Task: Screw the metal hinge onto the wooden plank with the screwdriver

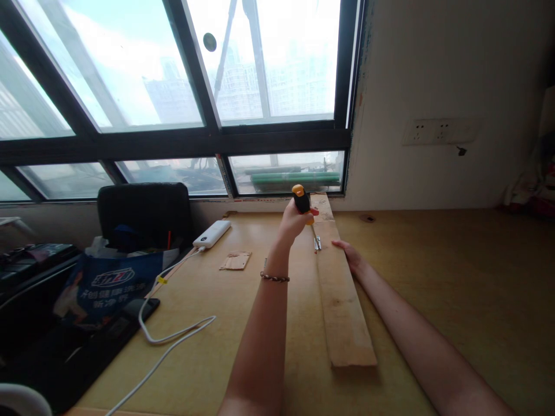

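My left hand (295, 221) is closed around the black-and-yellow handle of a screwdriver (300, 199). The shaft slants down to a small metal hinge (318, 243), where its tip appears to touch. That hinge sits at the left edge of a long wooden board (342, 306), which lies lengthwise on the table. At the board's right edge, my right hand (350, 254) grips it with a digit reaching over the top face; its other fingers are mostly hidden. A braided bracelet circles my left wrist.
On the table (416, 271), a thin wooden piece (236, 260) lies left of my left arm. Beyond it are a white power bank (212, 234) and its looping white cable (173, 335). A black chair (143, 214) and a blue bag (117, 283) stand left; a window is behind.
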Demonstrator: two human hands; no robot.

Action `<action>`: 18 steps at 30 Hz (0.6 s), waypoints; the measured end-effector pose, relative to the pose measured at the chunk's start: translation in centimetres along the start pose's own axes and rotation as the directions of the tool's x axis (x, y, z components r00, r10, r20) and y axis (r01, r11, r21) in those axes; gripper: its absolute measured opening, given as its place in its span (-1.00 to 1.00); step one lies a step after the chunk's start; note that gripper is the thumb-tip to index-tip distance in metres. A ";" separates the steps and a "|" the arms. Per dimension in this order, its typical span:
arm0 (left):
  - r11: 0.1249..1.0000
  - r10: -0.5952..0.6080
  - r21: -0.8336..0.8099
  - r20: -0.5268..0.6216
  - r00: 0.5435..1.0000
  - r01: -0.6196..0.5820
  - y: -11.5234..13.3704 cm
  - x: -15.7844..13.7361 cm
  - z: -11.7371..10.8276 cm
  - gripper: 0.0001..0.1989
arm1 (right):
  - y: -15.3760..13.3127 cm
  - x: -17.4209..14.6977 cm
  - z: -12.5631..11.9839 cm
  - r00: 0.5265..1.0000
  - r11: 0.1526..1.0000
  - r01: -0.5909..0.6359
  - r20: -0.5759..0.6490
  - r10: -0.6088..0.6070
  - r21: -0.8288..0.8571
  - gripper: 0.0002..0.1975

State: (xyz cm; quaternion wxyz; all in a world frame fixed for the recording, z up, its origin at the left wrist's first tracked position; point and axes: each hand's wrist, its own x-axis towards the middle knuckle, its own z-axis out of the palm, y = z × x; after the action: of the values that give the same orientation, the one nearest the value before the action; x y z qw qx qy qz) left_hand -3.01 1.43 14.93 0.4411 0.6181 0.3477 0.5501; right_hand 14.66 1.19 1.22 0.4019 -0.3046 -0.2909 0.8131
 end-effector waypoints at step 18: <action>1.000 0.010 0.006 0.044 0.999 -0.010 0.2 -0.3 0.5 -0.70 | -0.2 -0.3 0.2 0.996 0.999 -0.002 -0.087 -0.001 -0.033 -0.66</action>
State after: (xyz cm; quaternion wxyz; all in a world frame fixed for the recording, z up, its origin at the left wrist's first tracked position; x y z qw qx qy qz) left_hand -2.58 1.02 14.98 0.4439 0.6332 0.3365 0.5375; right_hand 14.76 1.03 1.60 0.4087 -0.3465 -0.2865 0.7943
